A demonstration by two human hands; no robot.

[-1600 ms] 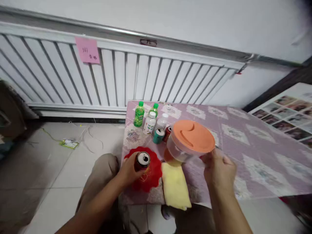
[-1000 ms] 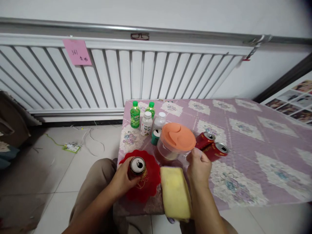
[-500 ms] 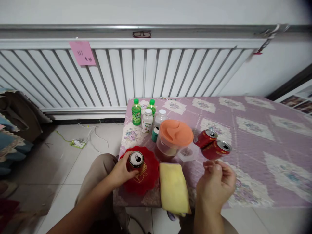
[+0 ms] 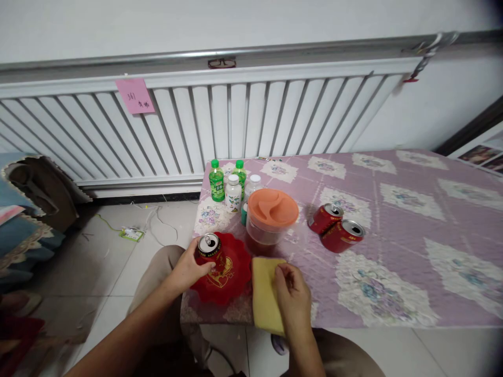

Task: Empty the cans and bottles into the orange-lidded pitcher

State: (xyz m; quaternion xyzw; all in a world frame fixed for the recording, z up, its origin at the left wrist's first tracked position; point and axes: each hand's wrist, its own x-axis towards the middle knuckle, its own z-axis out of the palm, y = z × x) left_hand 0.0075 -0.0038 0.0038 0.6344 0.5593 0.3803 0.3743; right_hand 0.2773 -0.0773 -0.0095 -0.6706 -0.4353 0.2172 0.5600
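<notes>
My left hand [image 4: 193, 267] is wrapped round an opened red drink can [image 4: 211, 249], which stands upright on a red scalloped plate [image 4: 214, 293]. My right hand [image 4: 294, 293] is at the right side of a folded yellow cloth [image 4: 266, 288], fingers curled and closed on its upper edge. Behind the cloth stands a clear container with an orange lid [image 4: 274, 207]. Two more red cans are off to the right: an opened can [image 4: 324, 219] and, just in front of it, another opened can [image 4: 341, 236].
At the table's back left are a green bottle [image 4: 217, 183], a second green bottle [image 4: 240, 173], a white bottle [image 4: 233, 195] and a clear white-capped bottle [image 4: 253, 184]. A floral tablecloth [image 4: 401, 262] covers the table. A white radiator [image 4: 236, 115] runs behind it.
My right hand has moved left from near the two red cans onto the yellow cloth. The left hand stays on its can. The clear piece beside the lidded container no longer shows. The view has shifted slightly.
</notes>
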